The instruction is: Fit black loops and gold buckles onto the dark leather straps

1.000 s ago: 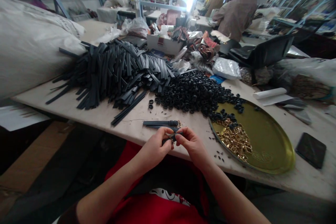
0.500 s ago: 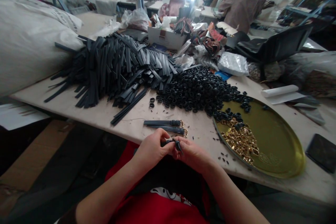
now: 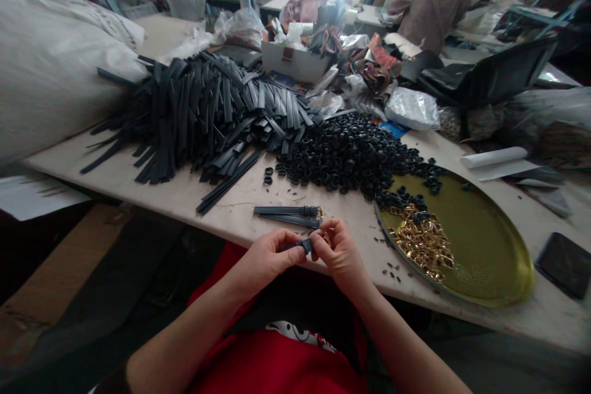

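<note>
Between my two hands, at the table's front edge, is a dark strap. My left hand is closed on its length, most of which the fingers hide. My right hand pinches the strap's other end, where a bit of gold metal shows at the fingertips. Just beyond lie two finished-looking dark straps with gold buckles; my right fingers partly cover the nearer one's end. A heap of small black loops lies farther back, and gold buckles are piled in a round tray at the right.
A large pile of dark strips spreads over the table's left. Behind stand a white box and plastic-wrapped bundles. A black phone-like slab lies at far right. A big white sack leans at left. A person is in the background.
My right hand has turned and risen slightly, its fingers now at the strap's end with gold metal showing. My left hand has shifted slightly, still on the strap.
</note>
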{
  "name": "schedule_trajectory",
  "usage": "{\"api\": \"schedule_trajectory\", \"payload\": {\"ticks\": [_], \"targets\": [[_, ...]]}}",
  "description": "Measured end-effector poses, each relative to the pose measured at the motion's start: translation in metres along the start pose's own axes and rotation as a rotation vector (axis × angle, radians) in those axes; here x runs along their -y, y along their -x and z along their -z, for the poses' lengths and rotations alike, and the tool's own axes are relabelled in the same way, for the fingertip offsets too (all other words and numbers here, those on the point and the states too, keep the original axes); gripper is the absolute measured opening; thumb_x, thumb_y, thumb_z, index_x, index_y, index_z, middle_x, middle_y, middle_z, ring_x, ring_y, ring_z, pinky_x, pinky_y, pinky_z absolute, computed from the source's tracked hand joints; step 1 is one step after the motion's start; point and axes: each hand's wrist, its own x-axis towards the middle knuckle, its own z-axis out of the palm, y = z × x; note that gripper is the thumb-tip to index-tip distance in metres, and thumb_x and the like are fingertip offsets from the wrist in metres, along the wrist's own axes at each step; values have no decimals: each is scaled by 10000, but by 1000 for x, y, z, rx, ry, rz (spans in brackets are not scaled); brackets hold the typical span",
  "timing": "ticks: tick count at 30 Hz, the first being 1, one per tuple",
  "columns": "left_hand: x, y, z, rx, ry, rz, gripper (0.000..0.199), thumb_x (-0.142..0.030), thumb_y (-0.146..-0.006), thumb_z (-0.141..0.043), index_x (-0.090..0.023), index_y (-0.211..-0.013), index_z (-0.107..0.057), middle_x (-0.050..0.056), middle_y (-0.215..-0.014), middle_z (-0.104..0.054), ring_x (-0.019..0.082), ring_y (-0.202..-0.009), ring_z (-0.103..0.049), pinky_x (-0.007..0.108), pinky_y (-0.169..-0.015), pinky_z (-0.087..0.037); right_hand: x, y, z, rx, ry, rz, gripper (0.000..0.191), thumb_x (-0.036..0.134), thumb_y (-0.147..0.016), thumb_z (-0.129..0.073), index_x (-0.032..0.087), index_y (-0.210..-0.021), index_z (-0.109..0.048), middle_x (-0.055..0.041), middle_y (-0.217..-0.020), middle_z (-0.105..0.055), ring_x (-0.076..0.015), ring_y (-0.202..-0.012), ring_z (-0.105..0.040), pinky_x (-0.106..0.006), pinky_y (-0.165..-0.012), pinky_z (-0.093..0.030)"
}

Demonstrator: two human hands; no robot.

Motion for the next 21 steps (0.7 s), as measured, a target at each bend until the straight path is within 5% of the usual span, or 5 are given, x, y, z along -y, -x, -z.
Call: {"api": "schedule_trajectory", "payload": {"ticks": [7, 12, 18, 21], "targets": [[2, 10, -3, 40, 92, 77, 262, -360, -702, -641, -130, -810, -581, -9, -689, -606, 62, -520, -458, 186, -487, -306, 4, 6, 8, 217, 132, -63, 225, 419, -779, -525, 197, -789, -493, 64, -545, -471, -78, -474, -438, -202, -451, -324], [2, 17, -6, 48, 144, 86, 265, -333, -670, -680, -125, -809, -592, 19, -736, -647, 110, -659, -558, 210, -602, -386, 9, 13, 15, 331, 3, -156, 259, 373, -715, -641, 200, -785, -461, 67, -564, -524, -71, -483, -472, -192, -471, -337], [1, 22, -9, 85, 98, 65, 261, -344, -684, -666, -126, -812, -601, 41, -783, -663, 143, -731, -581, 240, -660, -407, 6, 15, 19, 394, -172, -286, 273, 378, -718, -641, 210, -777, -435, 64, -572, -527, -78, -476, -485, -195, -463, -365], [2, 20, -7, 95, 37, 98, 287, -369, -708, -634, -125, -858, -611, 39, -792, -654, 119, -669, -553, 216, -588, -379, 4, 15, 20, 351, -41, -224, 238, 379, -736, -615, 203, -778, -461, 64, -569, -510, -72, -475, -470, -190, -457, -354]]}}
